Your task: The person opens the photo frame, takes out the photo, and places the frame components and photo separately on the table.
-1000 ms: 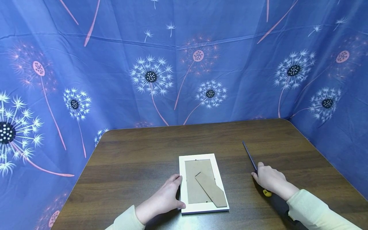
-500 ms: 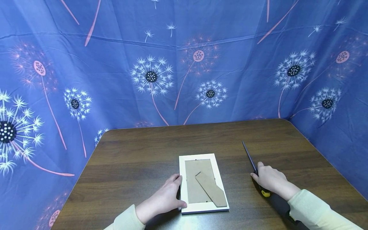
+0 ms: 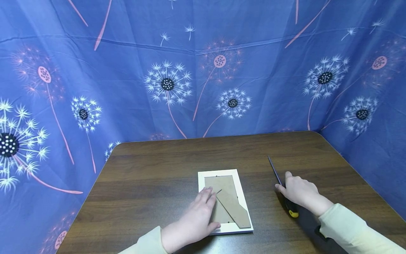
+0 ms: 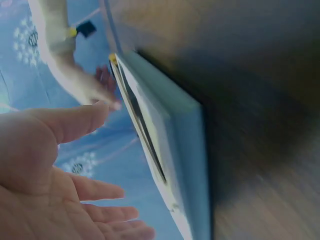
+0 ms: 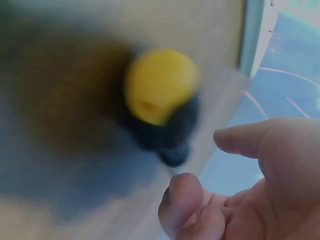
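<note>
A white picture frame (image 3: 239, 191) lies face down on the table, its brown backing and angled easel leg (image 3: 235, 209) uppermost. My left hand (image 3: 194, 219) hovers over the frame's left side with its fingers extended. In the left wrist view, the palm and spread fingers stand apart from the frame's edge (image 4: 172, 125). On the right, a screwdriver with a black and yellow handle (image 5: 161, 85) lies on the table, its thin shaft (image 3: 273, 167) pointing away. Above the handle is my right hand (image 3: 300, 191), thumb and fingers apart and nothing gripped between them.
The brown wooden table (image 3: 152, 165) has rounded far corners. A blue cloth (image 3: 127, 81) printed with dandelions hangs behind it and along both sides.
My left hand has let go of the frame's left edge and moved right, over the backing. My right hand has loosened from the screwdriver, and more of its handle shows.
</note>
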A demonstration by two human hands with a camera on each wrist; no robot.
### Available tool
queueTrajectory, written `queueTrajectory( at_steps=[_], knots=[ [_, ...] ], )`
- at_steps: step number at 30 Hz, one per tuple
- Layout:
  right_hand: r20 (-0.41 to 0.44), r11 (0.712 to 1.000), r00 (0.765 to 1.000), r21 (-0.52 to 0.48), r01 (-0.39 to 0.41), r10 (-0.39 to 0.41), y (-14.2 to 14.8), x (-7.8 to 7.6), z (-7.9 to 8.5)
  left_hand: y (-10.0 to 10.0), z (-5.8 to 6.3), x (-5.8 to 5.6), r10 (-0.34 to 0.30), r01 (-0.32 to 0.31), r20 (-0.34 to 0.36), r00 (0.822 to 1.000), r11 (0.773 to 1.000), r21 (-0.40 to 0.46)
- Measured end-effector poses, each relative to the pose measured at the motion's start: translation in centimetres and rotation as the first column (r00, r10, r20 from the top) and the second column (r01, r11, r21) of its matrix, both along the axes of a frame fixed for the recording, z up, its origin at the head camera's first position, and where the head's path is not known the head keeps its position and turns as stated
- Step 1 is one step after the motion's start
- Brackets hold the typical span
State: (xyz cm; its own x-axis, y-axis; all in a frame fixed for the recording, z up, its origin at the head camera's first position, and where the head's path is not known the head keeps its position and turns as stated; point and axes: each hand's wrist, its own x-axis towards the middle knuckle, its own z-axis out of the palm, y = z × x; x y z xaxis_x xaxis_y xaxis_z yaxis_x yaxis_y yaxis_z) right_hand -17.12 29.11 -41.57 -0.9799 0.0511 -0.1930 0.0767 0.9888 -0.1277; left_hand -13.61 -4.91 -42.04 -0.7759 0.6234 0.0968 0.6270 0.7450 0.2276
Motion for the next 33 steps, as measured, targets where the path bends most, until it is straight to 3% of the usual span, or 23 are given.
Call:
queueTrajectory(
  at_steps=[4,8,12,18,22,25,28,33],
  knots=[
    [-0.042,0.999,0.998,-0.003,-0.048,0.048,-1.0,-0.9,1.2,1.3,0.0,0.5,-0.067,0.063,-0.094,0.993,0.997,-0.047],
    [-0.088,0.994,0.991,-0.048,-0.103,0.098,-2.5,-2.2,1.7,2.6,-0.4,0.9,-0.133,0.112,-0.179,0.975,0.986,-0.123],
    [-0.142,0.98,0.977,-0.098,-0.176,0.161,-4.3,-3.5,1.7,3.8,-1.1,1.4,-0.198,0.145,-0.254,0.947,0.966,-0.214],
    [-0.169,0.941,0.957,-0.207,-0.269,0.236,-6.6,-5.8,0.7,5.5,-1.5,1.8,-0.263,0.161,-0.302,0.916,0.932,-0.325],
    [-0.18,0.888,0.938,-0.308,-0.34,0.297,-7.5,-7.2,-0.2,6.4,-1.8,2.1,-0.283,0.143,-0.363,0.888,0.919,-0.368],
    [-0.199,0.855,0.924,-0.354,-0.379,0.327,-7.9,-8.0,-0.9,7.0,-2.0,2.4,-0.269,0.085,-0.428,0.863,0.912,-0.402],
    [-0.212,0.839,0.92,-0.382,-0.388,0.329,-8.3,-8.6,-1.6,7.4,-2.3,2.7,-0.249,0.03,-0.488,0.837,0.91,-0.414],
    [-0.213,0.828,0.922,-0.409,-0.384,0.323,-8.7,-9.5,-2.5,7.8,-2.6,2.7,-0.222,-0.003,-0.533,0.816,0.922,-0.388]
  ],
)
